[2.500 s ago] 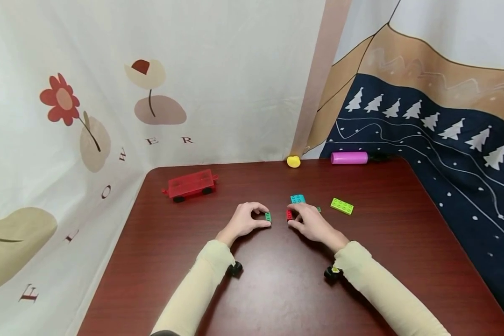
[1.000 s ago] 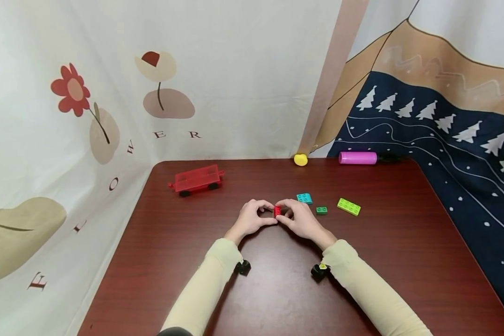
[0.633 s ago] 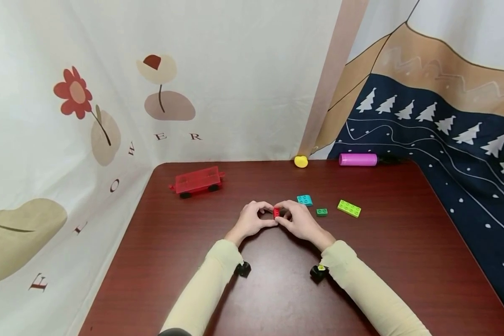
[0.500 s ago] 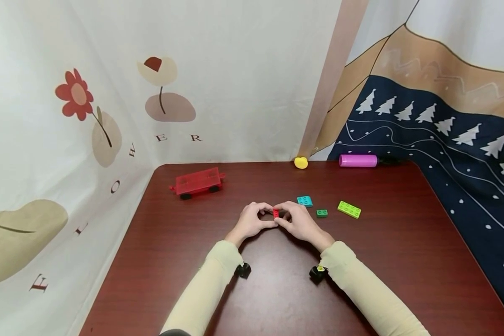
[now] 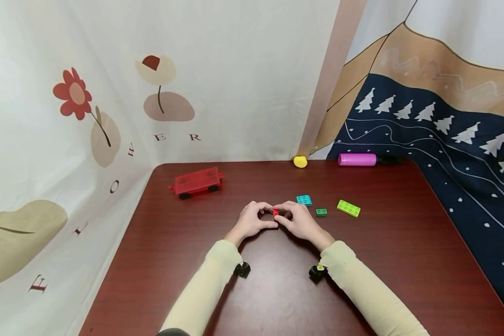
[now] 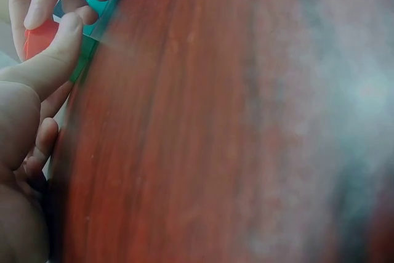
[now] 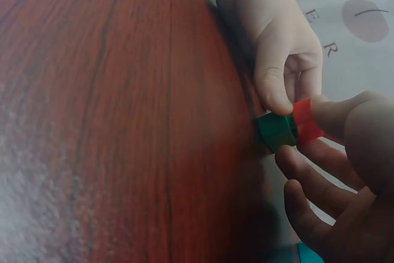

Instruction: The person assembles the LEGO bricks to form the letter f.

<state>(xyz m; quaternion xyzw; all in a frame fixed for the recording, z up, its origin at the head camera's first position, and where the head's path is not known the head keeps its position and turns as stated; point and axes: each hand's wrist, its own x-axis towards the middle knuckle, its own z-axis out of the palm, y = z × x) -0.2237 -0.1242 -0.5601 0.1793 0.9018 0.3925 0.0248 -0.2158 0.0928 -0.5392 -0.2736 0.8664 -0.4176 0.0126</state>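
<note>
A red toy building brick [image 7: 308,121] sits against a green toy building brick [image 7: 277,132], joined face to face in the right wrist view. My left hand [image 5: 252,221] pinches the green brick between thumb and fingers. From the other side, my right hand [image 5: 301,221] holds the red brick [image 5: 276,212]. Seen from the head, the red brick covers the green one. The fingertips of both hands nearly meet around the pair, low over the table. Just beyond the right hand lie a turquoise brick [image 5: 304,200] and a small green brick [image 5: 321,212].
A lime-green brick [image 5: 348,208] lies farther right on the brown table [image 5: 273,289]. At the back left stands a red wheeled toy wagon [image 5: 198,182]. Along the back edge are a yellow piece [image 5: 300,162] and a purple cylinder [image 5: 357,159]. Printed curtains [image 5: 243,93] hang behind.
The hands, apart at first with a green brick in the left and a red brick in the right, have come together. The red brick now sits on the green one; the last half second shows little motion.
</note>
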